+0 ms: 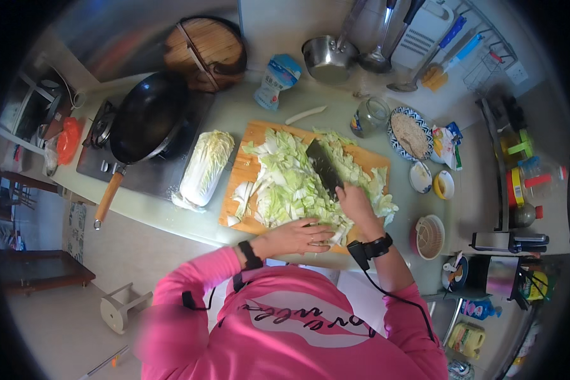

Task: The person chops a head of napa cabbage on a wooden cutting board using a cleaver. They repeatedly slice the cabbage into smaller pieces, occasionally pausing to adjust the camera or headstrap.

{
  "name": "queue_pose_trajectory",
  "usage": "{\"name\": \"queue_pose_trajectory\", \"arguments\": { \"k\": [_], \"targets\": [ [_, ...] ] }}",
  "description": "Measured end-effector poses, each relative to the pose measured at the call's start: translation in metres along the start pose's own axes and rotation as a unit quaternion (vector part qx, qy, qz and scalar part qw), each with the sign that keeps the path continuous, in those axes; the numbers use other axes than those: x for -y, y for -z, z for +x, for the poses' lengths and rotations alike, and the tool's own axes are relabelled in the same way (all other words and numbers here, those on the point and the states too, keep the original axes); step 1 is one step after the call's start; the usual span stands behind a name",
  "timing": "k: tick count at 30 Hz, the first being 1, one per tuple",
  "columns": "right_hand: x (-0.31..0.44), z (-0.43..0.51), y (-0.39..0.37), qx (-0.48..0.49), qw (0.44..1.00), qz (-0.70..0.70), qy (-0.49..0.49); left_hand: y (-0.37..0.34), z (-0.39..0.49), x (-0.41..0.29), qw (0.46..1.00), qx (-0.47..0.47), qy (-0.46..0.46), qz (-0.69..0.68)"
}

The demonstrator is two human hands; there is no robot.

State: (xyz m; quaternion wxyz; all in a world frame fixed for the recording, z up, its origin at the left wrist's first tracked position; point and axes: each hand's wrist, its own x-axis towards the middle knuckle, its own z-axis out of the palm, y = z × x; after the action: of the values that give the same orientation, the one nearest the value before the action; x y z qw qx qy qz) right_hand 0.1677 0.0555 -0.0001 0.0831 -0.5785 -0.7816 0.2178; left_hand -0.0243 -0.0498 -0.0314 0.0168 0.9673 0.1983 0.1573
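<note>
My right hand (356, 205) grips a dark-bladed cleaver (325, 168), whose blade lies among a heap of chopped napa cabbage (285, 178). The heap covers most of a wooden cutting board (232, 202), and some leaves hang over its right edge. My left hand (308, 236) rests with its fingers spread on the near edge of the heap, below the cleaver. Cut white stem pieces (241, 197) lie at the board's left side. A whole napa cabbage (208, 166) lies left of the board, partly over the stove's edge.
A black wok (147, 118) stands on the stove (171, 178), its wooden handle towards me. Behind the board are a white stalk (306, 115), a blue pouch (278, 80) and a glass jar (371, 116). To the right stand a patterned plate (411, 133), small bowls (442, 184) and a basket (429, 237).
</note>
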Motion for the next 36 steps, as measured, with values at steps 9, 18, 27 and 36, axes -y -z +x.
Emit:
{"name": "queue_pose_trajectory", "arguments": {
  "k": [9,18,27,36],
  "targets": [
    [-0.046,-0.037,0.042,-0.090,0.994,0.040,-0.050,-0.073,0.061,0.009,0.986,0.102,-0.116,0.056],
    [-0.088,-0.073,0.030,-0.126,0.980,0.039,-0.151,-0.063,0.064,0.022,0.978,0.139,-0.062,0.143],
    [-0.061,-0.068,0.006,-0.094,0.984,0.026,-0.148,-0.005,0.052,0.069,0.967,-0.047,0.242,-0.067],
    [-0.002,-0.046,0.036,-0.083,0.994,0.031,-0.064,0.000,0.032,0.106,0.800,-0.124,0.578,-0.108]
  ]
}}
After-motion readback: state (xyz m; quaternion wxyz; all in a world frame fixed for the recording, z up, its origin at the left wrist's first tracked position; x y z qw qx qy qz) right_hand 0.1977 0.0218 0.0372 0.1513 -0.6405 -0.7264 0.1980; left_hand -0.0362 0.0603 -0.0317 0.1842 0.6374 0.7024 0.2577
